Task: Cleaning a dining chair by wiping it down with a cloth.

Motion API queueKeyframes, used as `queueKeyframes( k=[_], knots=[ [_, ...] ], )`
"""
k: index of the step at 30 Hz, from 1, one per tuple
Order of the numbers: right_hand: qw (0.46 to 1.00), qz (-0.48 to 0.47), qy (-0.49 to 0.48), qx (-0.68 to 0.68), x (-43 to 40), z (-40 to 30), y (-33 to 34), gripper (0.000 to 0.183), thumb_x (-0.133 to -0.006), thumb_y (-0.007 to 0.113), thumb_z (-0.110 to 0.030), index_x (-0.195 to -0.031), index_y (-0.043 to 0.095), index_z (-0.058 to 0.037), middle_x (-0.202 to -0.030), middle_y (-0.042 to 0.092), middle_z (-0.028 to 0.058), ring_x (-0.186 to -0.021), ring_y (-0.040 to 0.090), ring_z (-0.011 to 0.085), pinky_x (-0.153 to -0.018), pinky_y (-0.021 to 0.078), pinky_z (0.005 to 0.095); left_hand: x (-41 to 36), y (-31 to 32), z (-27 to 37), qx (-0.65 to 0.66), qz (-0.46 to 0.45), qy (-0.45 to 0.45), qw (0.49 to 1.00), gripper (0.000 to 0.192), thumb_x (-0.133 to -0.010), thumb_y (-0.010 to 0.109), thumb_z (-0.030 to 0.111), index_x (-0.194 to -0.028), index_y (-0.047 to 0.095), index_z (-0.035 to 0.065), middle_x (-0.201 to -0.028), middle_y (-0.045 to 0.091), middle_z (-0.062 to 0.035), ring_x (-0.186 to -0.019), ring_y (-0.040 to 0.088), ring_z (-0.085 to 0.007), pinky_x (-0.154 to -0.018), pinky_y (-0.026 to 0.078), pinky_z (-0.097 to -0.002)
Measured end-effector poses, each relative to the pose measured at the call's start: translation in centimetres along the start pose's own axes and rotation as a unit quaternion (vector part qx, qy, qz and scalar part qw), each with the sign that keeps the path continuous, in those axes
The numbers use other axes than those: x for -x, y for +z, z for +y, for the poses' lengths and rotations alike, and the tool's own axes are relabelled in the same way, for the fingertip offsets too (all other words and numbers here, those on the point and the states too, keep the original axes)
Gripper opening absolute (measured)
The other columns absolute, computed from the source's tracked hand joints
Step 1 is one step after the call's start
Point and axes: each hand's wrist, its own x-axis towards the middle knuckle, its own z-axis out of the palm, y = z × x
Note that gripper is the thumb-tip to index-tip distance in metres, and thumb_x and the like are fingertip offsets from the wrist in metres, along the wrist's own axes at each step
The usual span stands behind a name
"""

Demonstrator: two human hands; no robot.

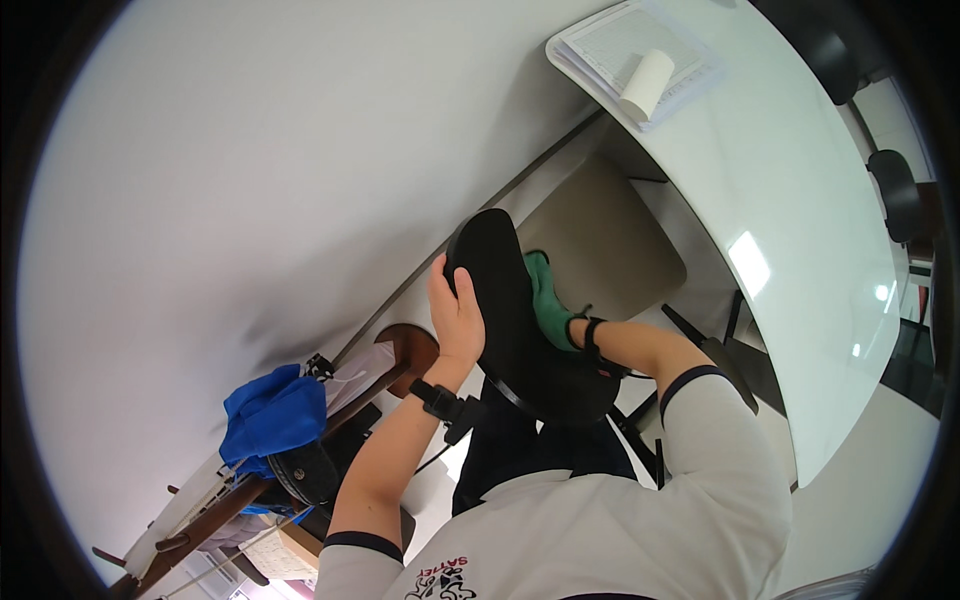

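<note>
The black backrest (504, 315) of a chair stands before me, its curved top edge towards me. My left hand (456, 319) holds the left part of that edge, thumb on the near side and fingers partly hidden behind it. On my right hand (551, 304) is a green glove. It lies against the seat side of the backrest, and its palm and the fingers' grip are hidden. Beyond the backrest spreads the chair's grey-brown seat (611, 244). Black straps with small devices circle both wrists.
A glossy white table (795, 195) curves along the right, bearing papers (600, 37) and a white roll (646, 84). At lower left a wooden coat stand (217, 517) carries a blue cloth item (277, 412) and a black bag (307, 472). A white wall (247, 172) rises at left.
</note>
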Motion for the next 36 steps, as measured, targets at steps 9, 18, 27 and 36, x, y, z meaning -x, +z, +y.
queueKeyframes(
  k=[9,18,27,36],
  knots=[
    [0.993,0.113,-0.023,-0.002,11.3,-2.1,3.3,0.05,-0.076,0.058,-0.031,-0.113,0.06,0.0034,-0.116,0.05,0.0263,-0.103,0.049,0.0399,-0.077,0.0456,0.0544,-0.6,0.2,-0.8,0.02,0.01,0.019,1.0,0.057,-0.098,0.037,0.04,-0.13,0.038,-0.0074,-0.131,0.043,-0.025,-0.123,0.04,-0.0361,-0.104,0.03,-0.0406],
    [0.978,0.093,-0.183,-0.041,13.5,4.2,-5.2,0.055,-0.069,0.061,-0.032,-0.106,0.062,0.0087,-0.112,0.053,0.0331,-0.101,0.054,0.0445,-0.068,0.0504,0.052,-0.2,0.0,-1.7,0.082,0.042,0.01,0.996,0.057,-0.098,0.036,0.041,-0.128,0.041,-0.0073,-0.128,0.046,-0.024,-0.121,0.042,-0.0347,-0.103,0.031,-0.0394],
    [0.933,0.189,0.095,-0.292,-1.7,0.8,-5.3,0.049,-0.075,0.06,-0.027,-0.115,0.06,0.0018,-0.117,0.056,0.0249,-0.097,0.059,0.0348,-0.076,0.0502,0.0426,-0.1,0.5,-1.3,0.09,0.043,0.02,0.995,0.056,-0.098,0.036,0.04,-0.128,0.041,-0.0075,-0.126,0.047,-0.0242,-0.118,0.044,-0.0353,-0.101,0.033,-0.0399],
    [0.669,0.394,0.001,-0.63,0.3,0.8,-6.6,0.044,-0.076,0.061,-0.021,-0.115,0.06,-0.0007,-0.114,0.058,0.022,-0.095,0.06,0.0342,-0.077,0.0507,0.0412,-0.6,0.4,-2.6,0.133,0.005,0.02,0.991,0.062,-0.099,0.029,0.045,-0.129,0.04,-0.0076,-0.128,0.044,-0.0245,-0.121,0.041,-0.0358,-0.103,0.03,-0.0404]
  ],
)
